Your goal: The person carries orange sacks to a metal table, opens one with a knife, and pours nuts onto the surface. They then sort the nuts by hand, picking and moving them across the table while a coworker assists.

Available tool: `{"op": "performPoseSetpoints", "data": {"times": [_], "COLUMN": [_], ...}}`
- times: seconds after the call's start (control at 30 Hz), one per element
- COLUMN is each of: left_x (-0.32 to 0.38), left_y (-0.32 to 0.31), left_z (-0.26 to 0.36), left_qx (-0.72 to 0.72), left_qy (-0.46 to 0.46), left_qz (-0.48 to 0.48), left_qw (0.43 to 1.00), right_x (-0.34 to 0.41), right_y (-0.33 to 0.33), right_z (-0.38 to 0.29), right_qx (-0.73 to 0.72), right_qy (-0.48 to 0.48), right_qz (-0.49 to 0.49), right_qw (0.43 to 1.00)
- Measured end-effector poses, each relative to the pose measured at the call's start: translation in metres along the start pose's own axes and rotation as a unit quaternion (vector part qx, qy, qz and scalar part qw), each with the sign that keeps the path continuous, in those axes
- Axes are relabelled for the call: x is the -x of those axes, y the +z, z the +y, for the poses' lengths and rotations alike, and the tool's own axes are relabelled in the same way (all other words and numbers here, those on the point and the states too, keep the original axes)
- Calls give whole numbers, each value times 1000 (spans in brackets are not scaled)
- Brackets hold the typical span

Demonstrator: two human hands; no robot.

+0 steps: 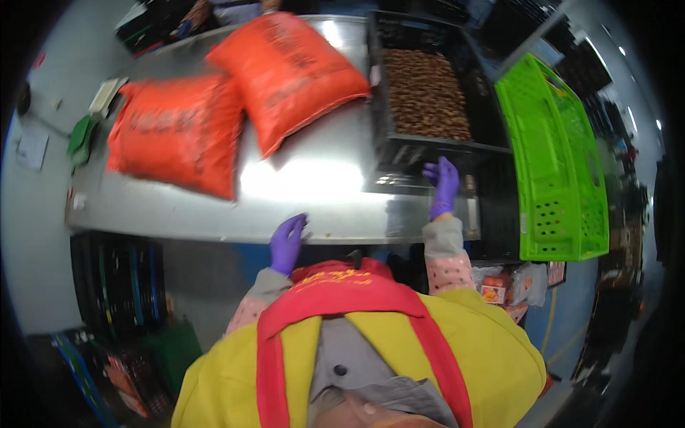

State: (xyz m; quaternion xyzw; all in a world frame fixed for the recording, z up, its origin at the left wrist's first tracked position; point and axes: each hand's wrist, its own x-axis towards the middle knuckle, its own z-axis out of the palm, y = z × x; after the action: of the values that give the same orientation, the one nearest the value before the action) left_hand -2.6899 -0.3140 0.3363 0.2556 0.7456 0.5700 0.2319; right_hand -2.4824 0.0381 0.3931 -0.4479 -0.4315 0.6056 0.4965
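My left hand [286, 245], in a purple glove, hovers at the front edge of the metal table [321, 214]. Its fingers are loosely apart with nothing in them. My right hand [444, 184], gloved the same way, is by the near wall of a black plastic crate [444, 143]; whether it touches the crate is unclear. Its fingers are slightly bent and I see nothing held. Inside that crate lies a layer of small brown items, perhaps nuts [425, 96]. Two full orange sacks bearing print, one at left [179, 134] and one behind [291, 75], rest on the table and touch.
A bright green plastic crate [551, 171] stands tilted at the right. Stacked black crates [118, 283] are below the table's left end. Bagged produce [495, 286] sits low at the right. A green object [82, 140] is at the table's far left.
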Motion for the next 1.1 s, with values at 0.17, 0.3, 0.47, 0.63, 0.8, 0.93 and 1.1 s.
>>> {"op": "performPoseSetpoints", "data": {"times": [0.17,0.3,0.47,0.63,0.8,0.93,1.1], "left_x": [-4,6,5,-5,-32,-63,-126], "left_y": [-76,-163,-236,-276,-337,-419,-525], "left_z": [-12,-24,-45,-57,-60,-74,-113], "left_qx": [-169,-178,-146,-74,36,162,186], "left_qy": [182,90,46,-50,-100,-93,-84], "left_qz": [-23,-4,57,132,227,301,355], "left_qw": [968,980,987,987,968,935,912], "right_x": [107,168,210,225,244,274,320], "right_y": [0,52,183,313,418,480,560], "right_z": [78,129,124,115,124,126,134], "right_qx": [93,57,116,86,24,22,113], "right_qy": [87,238,131,98,97,138,112], "right_qz": [39,17,-162,-334,-436,-457,-500], "right_qw": [991,969,971,934,894,878,851]}}
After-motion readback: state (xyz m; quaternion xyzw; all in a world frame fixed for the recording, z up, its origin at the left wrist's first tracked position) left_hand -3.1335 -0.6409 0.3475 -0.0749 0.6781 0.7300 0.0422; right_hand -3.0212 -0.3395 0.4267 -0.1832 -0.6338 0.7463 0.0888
